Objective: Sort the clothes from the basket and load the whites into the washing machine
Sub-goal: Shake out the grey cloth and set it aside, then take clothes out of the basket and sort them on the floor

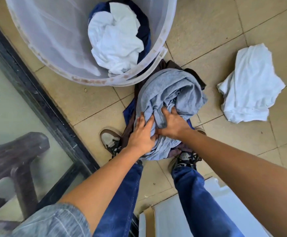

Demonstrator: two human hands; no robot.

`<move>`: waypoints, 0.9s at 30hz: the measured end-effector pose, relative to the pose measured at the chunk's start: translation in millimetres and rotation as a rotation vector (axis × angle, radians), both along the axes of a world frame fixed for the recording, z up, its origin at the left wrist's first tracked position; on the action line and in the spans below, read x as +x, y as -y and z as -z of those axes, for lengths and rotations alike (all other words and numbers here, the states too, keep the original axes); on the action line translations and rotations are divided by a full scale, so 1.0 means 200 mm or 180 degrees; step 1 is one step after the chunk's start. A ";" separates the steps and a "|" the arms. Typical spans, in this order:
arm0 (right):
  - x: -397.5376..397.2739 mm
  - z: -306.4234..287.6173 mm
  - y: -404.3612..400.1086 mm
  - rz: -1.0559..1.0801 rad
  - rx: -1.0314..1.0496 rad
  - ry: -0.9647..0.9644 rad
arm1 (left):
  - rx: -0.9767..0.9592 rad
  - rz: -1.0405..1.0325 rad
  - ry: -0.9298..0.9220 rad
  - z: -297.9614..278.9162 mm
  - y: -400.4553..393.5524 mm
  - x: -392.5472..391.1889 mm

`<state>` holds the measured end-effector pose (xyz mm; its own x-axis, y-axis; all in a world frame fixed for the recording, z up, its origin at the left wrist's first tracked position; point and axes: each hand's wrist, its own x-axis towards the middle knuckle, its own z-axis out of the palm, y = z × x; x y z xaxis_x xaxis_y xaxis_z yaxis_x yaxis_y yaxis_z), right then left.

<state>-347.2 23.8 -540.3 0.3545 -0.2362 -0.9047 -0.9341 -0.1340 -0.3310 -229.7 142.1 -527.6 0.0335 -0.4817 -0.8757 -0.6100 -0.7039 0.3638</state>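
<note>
both hands are working the coloured pile on the tiled floor (91,100), right in front of the person's shoes. left hand (142,134) is lying on the grey garment (171,93), fingers curled loosely into its folds, looking like a partial grasp rather than a firm fist. right hand (171,124) is digging in beside it, fingers bunched closed on a fold of the same grey cloth. the two hands are touching each other at the thumbs. the grey garment is sitting on top of dark brown and blue clothes (130,117), so this is looking like the non-white heap.

step in hand, as a guess: sorting is midway, with the grey piece being set down or pressed onto the coloured pile. one white garment (249,82) is lying apart on the floor to the right, seemingly the start of the whites pile. the basket (53,40) is standing just beyond the pile, touching it at the rim, with a white piece (115,43) on top of dark navy clothes (144,19) inside.

next move is probably calling for letting go of the grey cloth, reaching into the basket, lifting the white piece clear of the navy ones and dropping it with the white on the right. washing machine isn't clearly showing; a white panel (173,219) at bottom edge could be part of it, cannot tell.

no brands, labels or readable writing anywhere.
</note>
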 end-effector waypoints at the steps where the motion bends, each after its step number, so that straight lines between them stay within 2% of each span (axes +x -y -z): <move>1: 0.00 -0.02 0.00 0.0052 -0.0028 0.0003 | 0.0003 -0.0004 0.0027 -0.02 -0.01 0.00; 6: 0.06 -0.26 0.09 0.0268 -0.0236 0.0015 | -0.0167 -0.0519 0.0016 -0.14 0.02 0.06; 9: 0.14 -0.46 0.22 0.0053 -0.0738 -0.0374 | -0.0332 -0.0641 0.0090 -0.24 0.07 0.12; 10: 0.18 -0.54 0.27 0.0140 -0.1015 -0.0339 | -0.0482 -0.0725 0.0175 -0.28 0.09 0.15; 12: 0.27 -0.69 0.36 0.0675 -0.1593 0.0170 | -0.0903 -0.1012 0.0391 -0.37 0.12 0.19; 14: 0.38 -0.84 0.44 0.1194 -0.2165 0.0967 | -0.1365 -0.1383 0.0546 -0.44 0.16 0.24; 16: 0.52 -0.97 0.50 0.1448 -0.2433 0.1739 | -0.1709 -0.1711 0.0463 -0.49 0.19 0.28; 18: 0.66 -1.02 0.54 0.1281 -0.2325 0.2185 | -0.1868 -0.1855 0.0306 -0.52 0.21 0.31; 20: 0.83 -0.99 0.58 0.0705 -0.2009 0.2171 | -0.1936 -0.1843 0.0196 -0.54 0.20 0.34; 25: 1.23 -0.58 0.64 -0.0955 -0.1087 0.0926 | -0.1945 -0.1751 -0.0081 -0.52 0.12 0.38; 26: 1.28 -0.47 0.64 -0.1046 -0.0773 0.0651 | -0.1921 -0.1727 -0.0118 -0.51 0.09 0.38; 27: 1.33 -0.38 0.63 -0.0845 -0.0359 0.0411 | -0.1897 -0.1700 -0.0143 -0.51 0.06 0.38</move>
<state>-82.2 -103.0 -464.4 0.5274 -0.2162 -0.8216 -0.8127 -0.4102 -0.4138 -152.7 130.3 -426.5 0.3625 -0.7977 -0.4820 -0.2213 -0.5761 0.7869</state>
